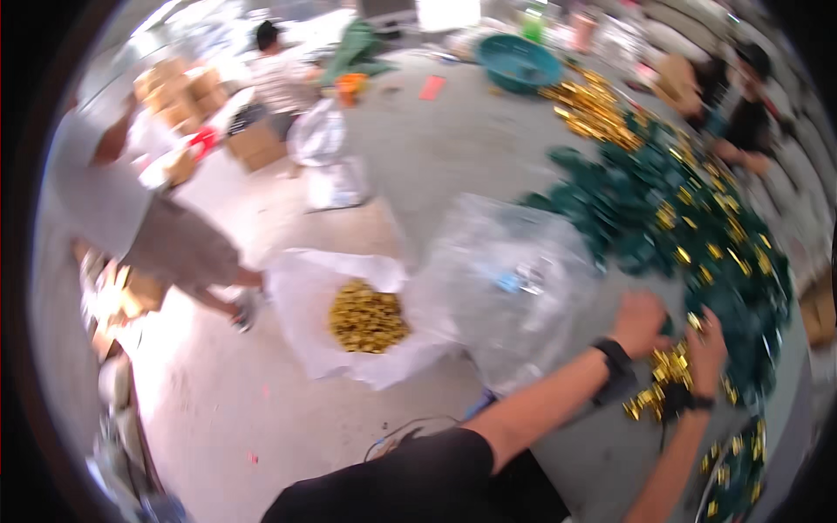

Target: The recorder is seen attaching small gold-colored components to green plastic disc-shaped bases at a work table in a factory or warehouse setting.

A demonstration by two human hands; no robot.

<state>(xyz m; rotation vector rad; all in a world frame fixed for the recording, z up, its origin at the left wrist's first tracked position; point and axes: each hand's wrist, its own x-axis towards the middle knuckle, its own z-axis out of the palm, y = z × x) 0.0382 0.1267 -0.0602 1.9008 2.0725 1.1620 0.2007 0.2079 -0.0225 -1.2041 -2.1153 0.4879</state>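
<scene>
Many gold-dotted green pieces (729, 305) lie right, seemingly done; plain green pieces (582, 185), farther left, and loose gold bits (670, 366), nearer, seem left to do. The right hand (708, 350) pinches one bit (695, 322); the left hand's (640, 322) grip I cannot tell.

Left hand (641, 322), right hand (708, 349) close together toward right edge of grey table (418, 131). Gold piece (695, 322) at right fingertips; left grip unclear, blurred. Loose gold pieces (667, 370) just beside hands. Dark green heap (602, 196), gold-flecked, along right edge. Clear plastic bag (488, 253) at left edge. Teal basin (516, 80) near far edge. White sack (301, 305) beyond left edge, gold bits (366, 318) inside.
</scene>
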